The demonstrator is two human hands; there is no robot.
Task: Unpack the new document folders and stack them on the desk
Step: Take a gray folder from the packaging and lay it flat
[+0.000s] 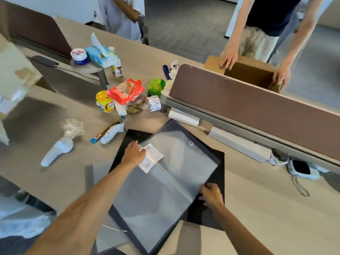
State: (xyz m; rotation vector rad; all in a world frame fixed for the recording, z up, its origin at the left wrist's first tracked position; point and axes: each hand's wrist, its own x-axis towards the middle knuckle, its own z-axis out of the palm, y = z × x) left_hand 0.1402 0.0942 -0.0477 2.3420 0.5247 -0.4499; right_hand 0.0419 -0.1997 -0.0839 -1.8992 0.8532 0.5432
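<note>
A pack of translucent grey document folders (pixel 165 184) in clear wrapping lies tilted on a black mat (pixel 217 208) on the desk in front of me. It has a white label (pixel 152 157) near its top left and a snap button (pixel 191 143) near the top. My left hand (pixel 134 153) rests on the pack's upper left edge, fingers on the label. My right hand (pixel 211 195) pinches the pack's right edge. A second grey folder (pixel 100 173) lies flat beneath, sticking out at the left.
Snacks, jars and a red box (pixel 128 92) clutter the desk behind the pack, with two white controllers (pixel 57 150) to the left. A brown divider (pixel 257 111) runs along the right. Beyond it a person holds an open cardboard box (pixel 252 72). Another person stands farther back.
</note>
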